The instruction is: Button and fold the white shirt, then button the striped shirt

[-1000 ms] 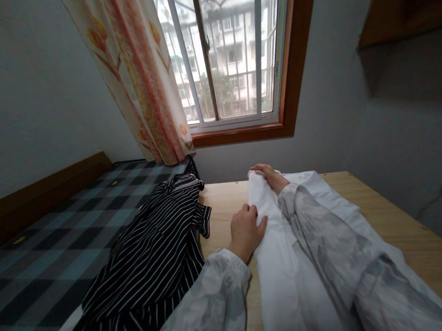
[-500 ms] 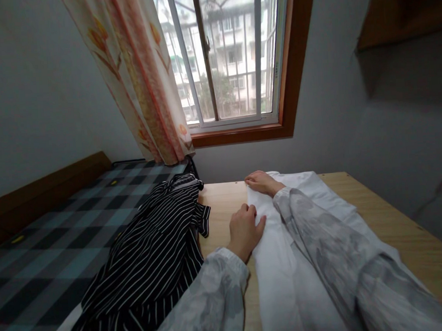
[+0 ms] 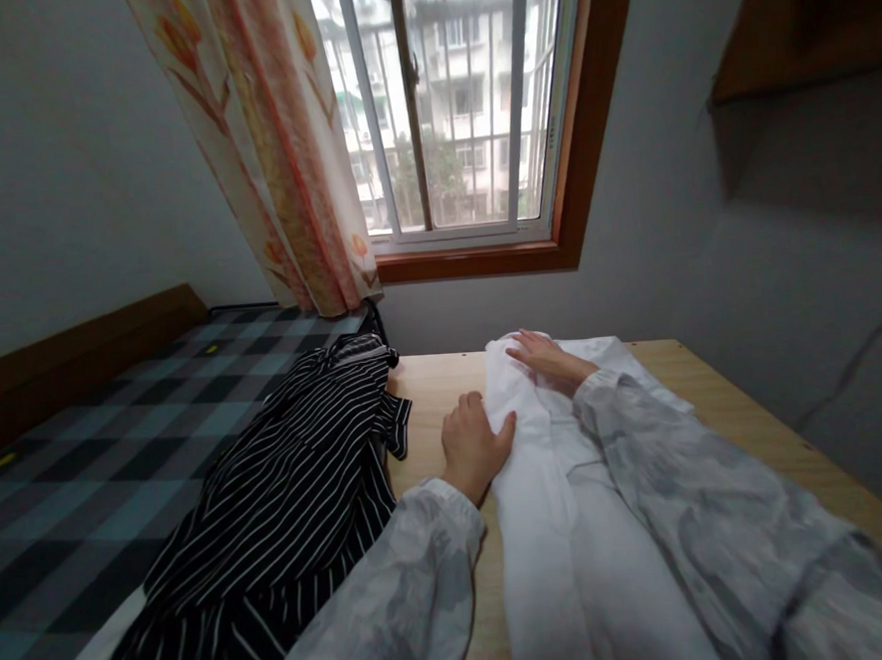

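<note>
Tabletop (image 3: 427,379) beneath white cloth (image 3: 547,533)

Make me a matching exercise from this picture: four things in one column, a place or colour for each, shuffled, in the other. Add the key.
Things:
1. White cloth
2. Striped garment
3. Curtain
4. Left hand

Places and colours:
A. Hanging beside the window
B. At the near-side edge of nothing but the white cloth, thumb spread
C. Black with pale lines
D. Under the right hand

Pairs: 1-D, 2-C, 3-A, 4-B
</note>
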The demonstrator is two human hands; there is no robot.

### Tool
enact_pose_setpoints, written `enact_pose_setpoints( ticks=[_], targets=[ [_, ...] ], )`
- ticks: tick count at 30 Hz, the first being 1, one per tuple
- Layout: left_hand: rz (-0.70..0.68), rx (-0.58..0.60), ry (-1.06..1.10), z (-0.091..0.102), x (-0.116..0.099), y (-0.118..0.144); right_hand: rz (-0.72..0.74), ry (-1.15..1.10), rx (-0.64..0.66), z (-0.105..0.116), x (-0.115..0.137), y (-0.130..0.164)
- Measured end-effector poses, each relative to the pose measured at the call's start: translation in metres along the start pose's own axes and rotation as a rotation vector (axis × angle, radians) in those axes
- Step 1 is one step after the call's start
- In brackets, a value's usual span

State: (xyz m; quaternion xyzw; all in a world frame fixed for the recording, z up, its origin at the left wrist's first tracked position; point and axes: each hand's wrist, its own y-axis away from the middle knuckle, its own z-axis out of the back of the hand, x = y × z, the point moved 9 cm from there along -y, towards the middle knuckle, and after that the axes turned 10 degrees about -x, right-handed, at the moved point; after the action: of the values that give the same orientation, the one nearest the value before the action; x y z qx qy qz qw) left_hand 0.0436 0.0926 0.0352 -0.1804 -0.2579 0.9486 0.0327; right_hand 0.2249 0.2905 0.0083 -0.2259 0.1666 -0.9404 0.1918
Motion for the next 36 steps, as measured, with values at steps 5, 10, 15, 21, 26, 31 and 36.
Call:
enact_pose_setpoints(
  ticks=[5, 10, 15, 21, 26, 31, 36],
  targets=[
    [0.057, 0.051, 0.084, -0.008, 0.01, -0.005, 0.072, 0.029, 0.092, 0.036, 0.015, 0.1],
    [0.046, 0.07, 0.124, -0.006, 0.007, -0.008, 0.156, -0.038, 0.052, 0.069, 0.053, 0.211],
    [0.017, 0.006, 0.082, -0.003, 0.001, -0.008, 0.109, 0.036, 0.019, 0.07, 0.067, 0.246],
    [0.099, -0.069, 0.14, -0.008, 0.018, -0.016, 0.093, 0.079, 0.051, 0.051, 0.061, 0.212],
    [0.018, -0.042, 0.313, -0.012, 0.027, -0.031, 0.1, 0.078, 0.083, 0.034, 0.059, 0.169],
    [-0.125, 0.016, 0.434, -0.013, 0.027, -0.038, 0.132, 0.019, 0.058, 0.033, 0.06, 0.144],
    [-0.061, -0.053, 0.461, -0.011, 0.038, -0.038, 0.094, -0.099, -0.245, 0.073, 0.08, 0.151]
  ],
)
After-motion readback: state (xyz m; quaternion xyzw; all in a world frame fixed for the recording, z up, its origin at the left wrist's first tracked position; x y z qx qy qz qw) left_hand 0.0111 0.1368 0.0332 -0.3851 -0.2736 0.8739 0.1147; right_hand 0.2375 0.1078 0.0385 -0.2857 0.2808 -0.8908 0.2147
